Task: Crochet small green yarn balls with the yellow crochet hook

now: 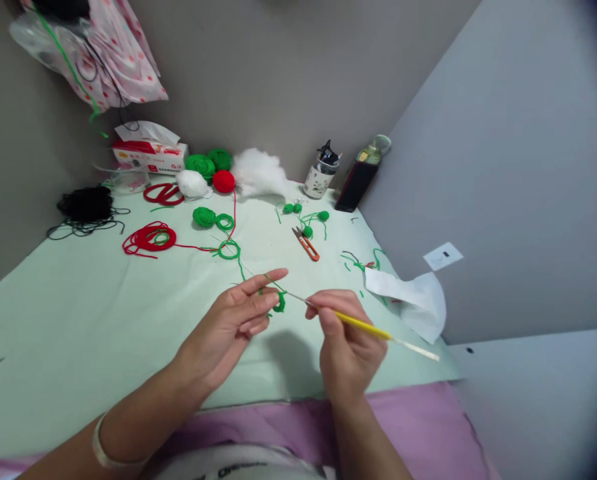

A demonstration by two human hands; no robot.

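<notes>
Landmark: the small orange-handled thread snips (308,248) lying on the pale green covered table (103,320). Nearer the person than the snips and a little left, a small green crocheted yarn piece (280,304) is held above the table. The left hand (235,317) pinches it at the thumb tip, forefinger stretched out with green yarn across it, the remaining fingers curled. The right hand (351,337), on the near side of the snips and slightly right, is closed pen-fashion around a slim yellow-handled metal crochet hook (363,325); the metal end points left and meets the piece, though whether it sits in a stitch is too small to tell. Just beyond the snips: small green yarn balls with loose tails (323,216). Left of them: a loose green yarn loop (229,249), then a flat red yarn coil (151,238). Far side and left: a round red yarn ball (223,181) and a fluffy white fibre heap (261,175). Far side and right: a dark bottle with a pale top (359,177). Nearer and right: crumpled white paper (423,303).
</notes>
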